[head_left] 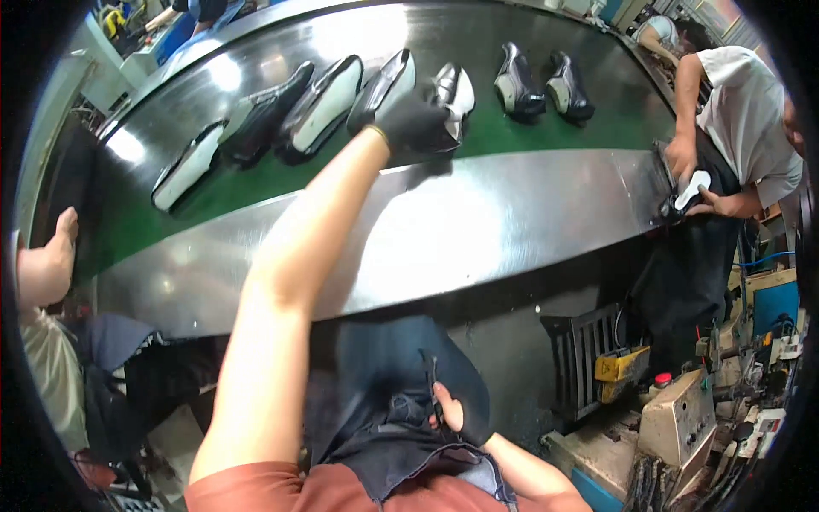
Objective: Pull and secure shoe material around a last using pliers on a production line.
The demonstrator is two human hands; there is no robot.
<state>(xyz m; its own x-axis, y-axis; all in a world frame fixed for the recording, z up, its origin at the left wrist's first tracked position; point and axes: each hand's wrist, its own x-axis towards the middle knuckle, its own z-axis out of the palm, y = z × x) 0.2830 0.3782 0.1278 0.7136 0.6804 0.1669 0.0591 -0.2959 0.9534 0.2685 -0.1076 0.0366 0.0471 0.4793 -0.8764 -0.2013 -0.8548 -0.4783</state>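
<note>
My left hand point(415, 125), in a black glove, reaches across the bench to the row of shoes. Its fingers are curled against a shoe point(459, 89) with a pale sole and dark, shiny upper, and their tips are partly hidden. Just left of it lies another dark shoe point(386, 88), partly covered by the glove. My right hand point(450, 411) stays low by my lap, in a dark glove with bare thumb and fingertips showing. It is closed around a slim dark hand tool point(430, 369) that points upward; its exact kind is unclear.
More dark shoes lie left, a pale-soled one point(189, 167) outermost; two point(518, 84) stand right. They rest on a green conveyor belt point(281, 186) behind a metal ledge point(444, 226). A co-worker point(740, 111) holds a shoe at right; another person's arm point(53, 263) shows left.
</note>
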